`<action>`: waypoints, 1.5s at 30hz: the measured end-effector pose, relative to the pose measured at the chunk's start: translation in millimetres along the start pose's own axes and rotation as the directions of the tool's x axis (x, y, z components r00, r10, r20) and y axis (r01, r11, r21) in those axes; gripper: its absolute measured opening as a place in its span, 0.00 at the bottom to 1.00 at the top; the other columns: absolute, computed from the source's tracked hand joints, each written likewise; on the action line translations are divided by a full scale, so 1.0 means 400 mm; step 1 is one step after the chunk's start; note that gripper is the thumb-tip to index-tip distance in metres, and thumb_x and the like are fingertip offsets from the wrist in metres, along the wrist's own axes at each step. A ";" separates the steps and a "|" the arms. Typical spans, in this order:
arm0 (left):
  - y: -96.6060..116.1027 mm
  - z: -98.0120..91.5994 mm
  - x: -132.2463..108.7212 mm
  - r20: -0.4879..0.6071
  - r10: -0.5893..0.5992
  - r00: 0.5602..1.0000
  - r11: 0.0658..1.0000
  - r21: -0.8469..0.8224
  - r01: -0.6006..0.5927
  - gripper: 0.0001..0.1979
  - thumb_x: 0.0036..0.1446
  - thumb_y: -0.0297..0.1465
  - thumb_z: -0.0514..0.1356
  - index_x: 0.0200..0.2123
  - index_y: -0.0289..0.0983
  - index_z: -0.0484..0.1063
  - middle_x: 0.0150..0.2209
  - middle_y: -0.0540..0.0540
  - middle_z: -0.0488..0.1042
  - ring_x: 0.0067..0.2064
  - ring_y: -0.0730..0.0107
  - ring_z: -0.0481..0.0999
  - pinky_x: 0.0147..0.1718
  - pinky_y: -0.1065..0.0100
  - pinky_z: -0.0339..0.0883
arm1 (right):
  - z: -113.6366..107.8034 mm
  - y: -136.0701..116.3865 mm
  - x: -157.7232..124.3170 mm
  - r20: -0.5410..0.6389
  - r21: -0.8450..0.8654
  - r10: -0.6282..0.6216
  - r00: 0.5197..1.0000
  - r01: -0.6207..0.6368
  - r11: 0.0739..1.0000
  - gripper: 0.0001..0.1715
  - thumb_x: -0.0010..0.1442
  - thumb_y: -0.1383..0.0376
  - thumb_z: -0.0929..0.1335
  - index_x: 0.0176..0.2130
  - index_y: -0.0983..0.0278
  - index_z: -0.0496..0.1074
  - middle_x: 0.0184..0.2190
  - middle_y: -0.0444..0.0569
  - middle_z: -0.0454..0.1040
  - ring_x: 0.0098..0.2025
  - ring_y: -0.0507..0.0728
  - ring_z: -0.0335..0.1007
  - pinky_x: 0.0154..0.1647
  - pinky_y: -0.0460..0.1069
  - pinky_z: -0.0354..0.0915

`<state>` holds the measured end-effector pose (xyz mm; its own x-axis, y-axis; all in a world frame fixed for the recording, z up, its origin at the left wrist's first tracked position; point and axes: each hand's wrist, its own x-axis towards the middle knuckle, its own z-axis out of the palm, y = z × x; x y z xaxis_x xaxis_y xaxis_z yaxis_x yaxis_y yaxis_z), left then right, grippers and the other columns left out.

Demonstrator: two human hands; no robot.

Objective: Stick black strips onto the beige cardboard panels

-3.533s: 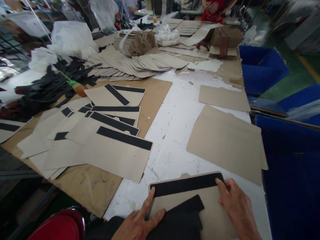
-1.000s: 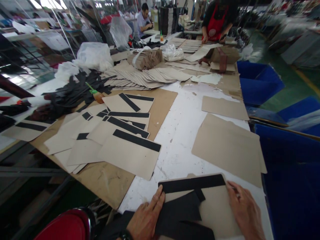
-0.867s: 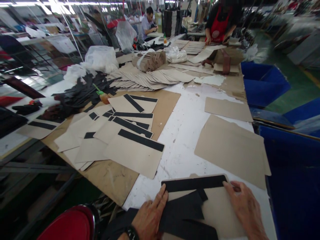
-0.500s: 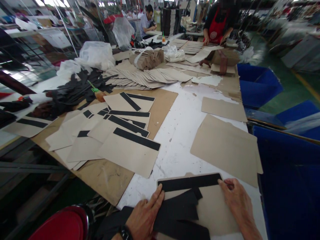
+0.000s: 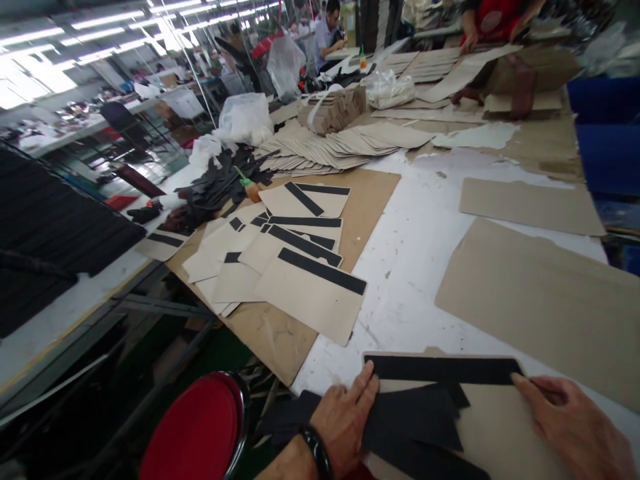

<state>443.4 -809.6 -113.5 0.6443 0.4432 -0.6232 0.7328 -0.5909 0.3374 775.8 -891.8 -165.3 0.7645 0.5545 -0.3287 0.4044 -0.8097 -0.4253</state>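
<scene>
In front of me lies a beige cardboard piece (image 5: pixel 505 427) with a black strip (image 5: pixel 445 370) along its far edge. My left hand (image 5: pixel 343 420), a dark band on its wrist, has its fingers stretched out, the tips on the strip's left end. Thumb and fingers of my right hand (image 5: pixel 570 413) are closed at the strip's right end; its other fingers are curled. Loose black strips (image 5: pixel 415 420) lie across the board beside my left hand and partly under it.
Boards with black strips (image 5: pixel 320 293) overlap on a brown sheet (image 5: pixel 295 347) to the left. Plain boards (image 5: pixel 540 300) lie on the right. A red stool (image 5: pixel 195 427) stands below the table edge. Further back are a glue bottle (image 5: pixel 250 187), stacked cardboard (image 5: pixel 335 110) and a co-worker's red apron (image 5: pixel 500 20).
The view has swung left, so the table and both hands appear further right. Both hands keep about the same places on the strip.
</scene>
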 end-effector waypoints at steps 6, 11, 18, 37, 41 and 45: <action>0.001 -0.002 0.002 -0.019 -0.037 0.999 0.998 -0.045 0.036 0.44 0.44 0.27 0.54 0.65 0.36 0.39 0.66 0.46 0.31 0.54 0.55 0.64 0.52 0.57 0.59 | -0.006 -0.021 -0.012 -0.002 0.002 0.021 1.000 -0.021 1.000 0.20 0.46 0.45 0.64 0.29 0.58 0.66 0.23 0.47 0.73 0.23 0.60 0.68 0.29 0.55 0.60; 0.004 -0.002 0.008 -0.008 -0.036 0.999 0.999 -0.009 0.036 0.47 0.41 0.23 0.53 0.65 0.34 0.36 0.66 0.43 0.30 0.57 0.55 0.61 0.53 0.57 0.58 | -0.001 -0.019 -0.012 -0.022 -0.019 -0.003 1.000 0.003 1.000 0.22 0.48 0.45 0.63 0.31 0.59 0.67 0.27 0.50 0.74 0.29 0.61 0.70 0.33 0.55 0.61; 0.012 -0.001 0.018 0.002 -0.073 0.997 0.995 0.071 0.072 0.49 0.37 0.18 0.52 0.65 0.34 0.37 0.66 0.41 0.30 0.57 0.54 0.62 0.53 0.56 0.58 | 0.010 -0.009 -0.009 0.008 0.034 -0.009 1.000 0.009 0.999 0.21 0.51 0.46 0.62 0.32 0.60 0.68 0.27 0.47 0.75 0.28 0.59 0.71 0.33 0.53 0.63; -0.008 -0.020 0.059 -0.254 -0.573 0.779 0.411 -0.912 0.005 0.08 0.41 0.20 0.52 0.26 0.38 0.63 0.14 0.58 0.60 0.15 0.74 0.63 0.15 0.74 0.56 | 0.012 0.018 0.007 0.172 0.073 -0.169 0.970 0.159 0.985 0.22 0.47 0.44 0.61 0.29 0.59 0.66 0.32 0.53 0.75 0.37 0.66 0.70 0.40 0.58 0.62; -0.020 -0.019 0.086 -0.226 -0.607 0.762 0.346 -0.938 -0.003 0.08 0.39 0.19 0.54 0.22 0.38 0.60 0.12 0.59 0.58 0.14 0.77 0.58 0.14 0.75 0.53 | 0.018 0.027 0.010 0.250 0.108 -0.213 0.944 0.192 0.975 0.21 0.48 0.45 0.61 0.19 0.58 0.62 0.20 0.45 0.71 0.28 0.61 0.69 0.33 0.54 0.61; -0.027 -0.024 0.089 -0.196 -0.621 0.759 0.297 -0.955 -0.004 0.08 0.39 0.20 0.55 0.21 0.38 0.61 0.12 0.60 0.57 0.13 0.78 0.57 0.15 0.74 0.53 | 0.018 0.036 0.007 0.296 0.147 -0.218 0.930 0.181 0.972 0.23 0.49 0.43 0.59 0.23 0.58 0.66 0.23 0.44 0.74 0.32 0.59 0.70 0.34 0.52 0.62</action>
<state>460.6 -780.9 -132.4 0.0772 0.8353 -0.5443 0.4237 0.4667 0.7763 780.2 -900.7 -178.4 0.4740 0.7492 -0.4627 0.4583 -0.6586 -0.5969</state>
